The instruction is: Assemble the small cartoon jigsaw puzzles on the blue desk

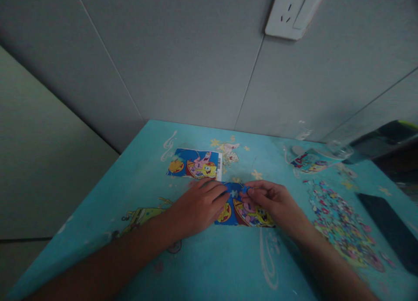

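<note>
A jigsaw puzzle (250, 214) with a cartoon picture lies nearly whole in front of me. In its blue upper part a small gap (234, 193) shows the lighter table. My left hand (204, 203) rests on the puzzle's left side, fingers stretched over its edge and holding nothing that I can see. At the upper right, my right hand (269, 198) pinches a small blue puzzle piece (247, 190) between thumb and fingertips, just right of the gap. Behind the left hand lies a reference picture card (196, 163) with the same cartoon scene.
Many loose puzzle pieces (339, 222) are spread to the right. Beyond them lies a dark flat phone-like object (388, 231). A crumpled clear plastic bag with a printed label (315, 161) sits at the back right. The wall with a socket (289, 16) borders the patterned blue table (130, 257).
</note>
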Motion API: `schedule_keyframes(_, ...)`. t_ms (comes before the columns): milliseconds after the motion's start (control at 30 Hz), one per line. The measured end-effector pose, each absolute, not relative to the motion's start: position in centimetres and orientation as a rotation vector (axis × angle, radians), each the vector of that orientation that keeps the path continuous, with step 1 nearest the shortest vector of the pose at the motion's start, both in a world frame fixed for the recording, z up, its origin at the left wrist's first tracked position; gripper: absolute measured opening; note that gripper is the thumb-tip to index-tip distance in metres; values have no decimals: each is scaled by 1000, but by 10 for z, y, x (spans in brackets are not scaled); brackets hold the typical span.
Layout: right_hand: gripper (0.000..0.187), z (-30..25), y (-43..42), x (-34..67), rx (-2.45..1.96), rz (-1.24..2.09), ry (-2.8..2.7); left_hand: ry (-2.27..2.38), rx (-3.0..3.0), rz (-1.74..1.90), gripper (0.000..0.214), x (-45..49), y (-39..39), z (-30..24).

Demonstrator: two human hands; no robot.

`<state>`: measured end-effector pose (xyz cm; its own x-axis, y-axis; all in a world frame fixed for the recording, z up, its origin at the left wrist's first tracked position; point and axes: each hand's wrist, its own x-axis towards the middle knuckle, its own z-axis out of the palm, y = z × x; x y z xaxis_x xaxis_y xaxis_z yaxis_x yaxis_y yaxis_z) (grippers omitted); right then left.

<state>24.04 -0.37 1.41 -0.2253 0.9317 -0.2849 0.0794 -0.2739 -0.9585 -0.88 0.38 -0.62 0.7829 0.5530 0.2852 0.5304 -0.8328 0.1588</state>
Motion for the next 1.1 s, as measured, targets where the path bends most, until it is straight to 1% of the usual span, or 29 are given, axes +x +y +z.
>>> schedule_keyframes(100, 36, 14, -4, 239, -1360, 1517, -1290, 890, 2899, 526, 30, -8, 4, -6)
schedule_keyframes(267, 31, 15, -4, 231, -1423, 1275, -1502, 889, 2896, 516, 31, -8, 3, -5)
schedule_keyframes(433, 26, 2, -4, 222, -1498, 1206, -1593, 907, 2904, 490, 31, -8, 3, -4)
schedule_keyframes(600, 19, -9, -2, 221, -1583, 911, -1805, 908, 2907, 492, 30, -8, 3, -4)
schedule_keyframes(700, 13, -8, -2, 220, -1565, 696, -1906, 908, 2905, 485, 30, -8, 3, -3)
schedule_keyframes(767, 10, -7, -1, 218, -1536, 616, -1939, 902, 2906, 486, 30, -8, 3, -3)
schedule_keyframes(967, 11, -8, 2, 220, -1464, 567, -2020, 903, 2902, 484, 31, -7, 4, -4)
schedule_keyframes(1100, 14, -13, -1, 222, -1478, 453, -2110, 914, 2897, 456, 35, -7, 3, -2)
